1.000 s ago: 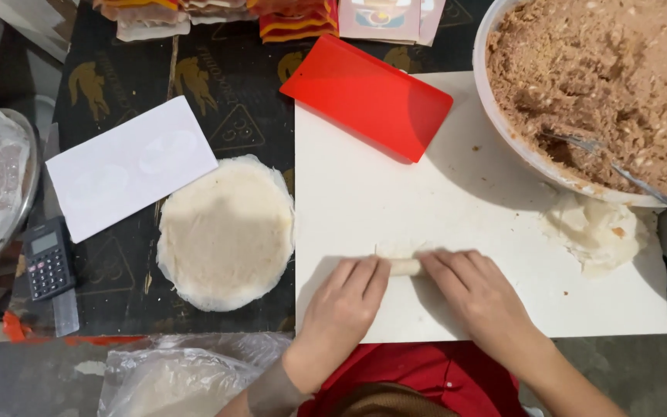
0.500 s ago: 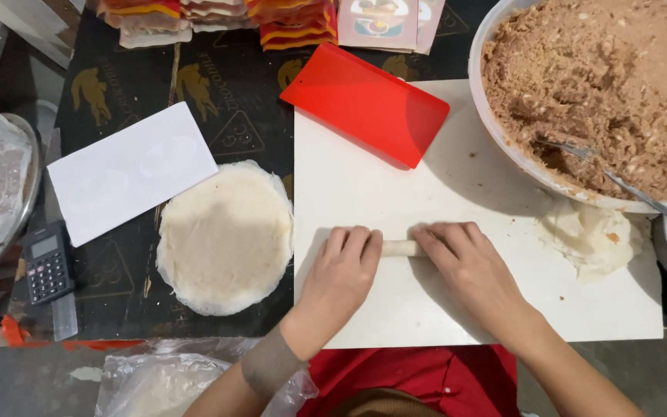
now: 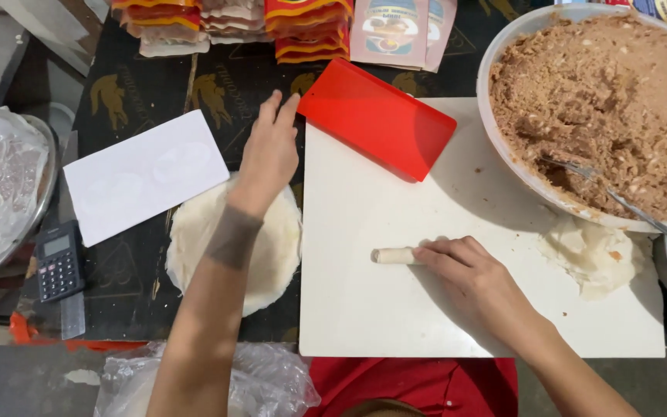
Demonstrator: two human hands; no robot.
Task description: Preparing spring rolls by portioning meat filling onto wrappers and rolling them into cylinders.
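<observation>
on the white cutting board (image 3: 395,309), the right hand (image 3: 476,282) lies with its fingers flat over one end of a thin rolled wrapper (image 3: 394,255), pressing it rather than gripping it; the roll's other end sticks out to the left. the left hand (image 3: 269,154) is open, fingers stretched, reaching across the stack of round wrappers (image 3: 279,255) on the dark tabletop (image 3: 140,100), fingertips close to a red plastic scraper (image 3: 376,117) whose corner overlaps the board. a large bowl of brown filling (image 3: 604,108) sits at the board's far right with a metal utensil (image 3: 627,205) in it, probably a fork. a white card (image 3: 144,174) and a small calculator (image 3: 59,262) lie left of the wrappers
</observation>
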